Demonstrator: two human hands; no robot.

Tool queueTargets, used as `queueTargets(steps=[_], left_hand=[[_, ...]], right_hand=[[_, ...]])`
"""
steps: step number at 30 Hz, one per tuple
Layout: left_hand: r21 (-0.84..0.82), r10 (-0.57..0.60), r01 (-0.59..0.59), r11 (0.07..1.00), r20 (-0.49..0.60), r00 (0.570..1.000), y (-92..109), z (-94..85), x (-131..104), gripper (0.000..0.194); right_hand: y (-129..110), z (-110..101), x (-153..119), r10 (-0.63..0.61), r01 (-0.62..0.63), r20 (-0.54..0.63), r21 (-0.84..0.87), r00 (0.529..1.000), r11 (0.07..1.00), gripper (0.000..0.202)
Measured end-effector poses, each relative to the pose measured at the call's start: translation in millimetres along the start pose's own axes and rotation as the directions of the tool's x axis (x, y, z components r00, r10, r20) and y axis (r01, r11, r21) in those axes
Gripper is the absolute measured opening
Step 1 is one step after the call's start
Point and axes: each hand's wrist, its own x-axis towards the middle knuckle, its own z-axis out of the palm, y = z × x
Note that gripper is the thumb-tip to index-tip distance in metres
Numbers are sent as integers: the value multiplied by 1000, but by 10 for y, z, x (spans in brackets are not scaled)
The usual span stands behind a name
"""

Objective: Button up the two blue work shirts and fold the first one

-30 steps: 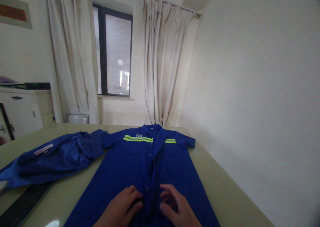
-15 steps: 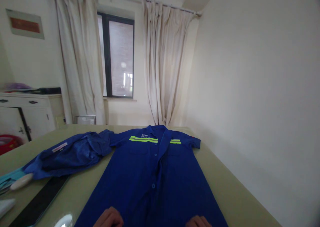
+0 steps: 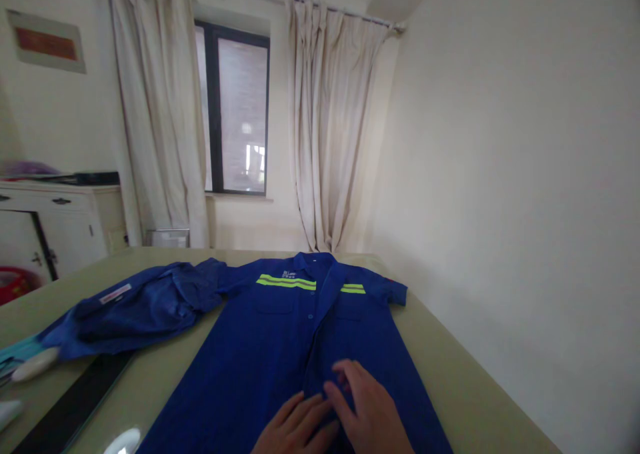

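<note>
A blue work shirt (image 3: 280, 334) with yellow-green reflective stripes lies flat, front up, on a pale green table (image 3: 465, 387), collar toward the window. My left hand (image 3: 297, 427) rests on the shirt's front near the button placket, fingers stretched forward. My right hand (image 3: 367, 407) lies just to its right, fingertips pressing the fabric at the placket. Neither hand visibly grips the cloth. A second blue garment (image 3: 130, 304) lies crumpled to the left, touching the shirt's left sleeve.
A black strip (image 3: 75, 401) lies on the table's left part beside a white oval object (image 3: 35, 364). A white cabinet (image 3: 55, 221) stands at the left wall. Curtains (image 3: 330, 127) flank a dark window behind the table. A plain wall runs along the right.
Both hands dropped to the frame's bottom edge half a second ago, then came back up onto the shirt's front by the placket. The view shifted slightly.
</note>
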Motion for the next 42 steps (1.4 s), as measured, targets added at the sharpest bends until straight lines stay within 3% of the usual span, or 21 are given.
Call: queueTargets(steps=[3, 5, 7, 11, 15, 18, 21, 24, 25, 27, 29, 30, 31, 34, 35, 38, 42], left_hand=[[-8, -64, 64, 998, 82, 995, 10, 139, 377, 61], [-45, -150, 154, 987, 79, 986, 1, 147, 539, 70], [-77, -207, 209, 975, 38, 978, -5, 114, 637, 66], [-100, -205, 208, 973, 42, 978, -45, 143, 639, 69], [-70, -160, 167, 984, 88, 983, -87, 406, 472, 78], [-59, -156, 165, 985, 136, 978, -25, 503, 392, 77], [-87, -201, 224, 971, 214, 956, 54, 270, 489, 78], [-185, -227, 289, 939, 294, 928, -15, -169, 766, 44], [-221, -279, 352, 910, 302, 912, -83, -293, 862, 39], [-243, -509, 531, 812, 149, 848, -261, -430, 998, 47], [-218, -712, 687, 693, -57, 700, -442, -405, 1023, 48], [-197, -747, 722, 663, -111, 656, -517, -347, 998, 43], [-175, -744, 723, 668, -129, 656, -574, -277, 957, 35], [-140, -621, 610, 780, -63, 781, -643, -101, 824, 23], [-144, -595, 583, 799, -52, 802, -641, -76, 797, 23], [-169, -625, 612, 772, -30, 780, -613, -86, 785, 20], [-175, -650, 635, 752, -37, 759, -587, -143, 810, 16]], right_hand=[[-366, 171, 640, 182, -162, 87, -201, 979, 966, 45], [-449, 341, 972, 203, -156, 113, -329, 973, 931, 38], [-403, 508, 1175, 186, -148, 69, -365, 980, 919, 25], [-60, 666, 1258, 113, -115, -18, -183, 993, 977, 22], [280, 546, 1197, 85, -85, 48, -8, 995, 996, 29], [341, 440, 1147, 88, -90, 52, 27, 995, 996, 27], [238, 401, 1083, 179, -181, 41, 42, 983, 983, 19], [101, 395, 1017, 270, -270, 16, 29, 963, 962, 29], [72, 396, 998, 270, -271, 17, 39, 963, 962, 31], [59, 407, 968, 248, -249, 22, 77, 969, 965, 30], [97, 437, 952, 227, -226, 4, 119, 974, 967, 30], [129, 459, 951, 220, -217, -11, 138, 975, 966, 31], [164, 485, 955, 211, -205, -21, 159, 977, 966, 30], [259, 566, 988, 140, -127, -26, 286, 990, 950, 24], [281, 586, 1004, 108, -90, -32, 346, 994, 934, 22], [312, 617, 1043, 28, 11, -73, 483, 997, 876, 16], [310, 621, 1050, 1, 45, -96, 479, 995, 876, 12]])
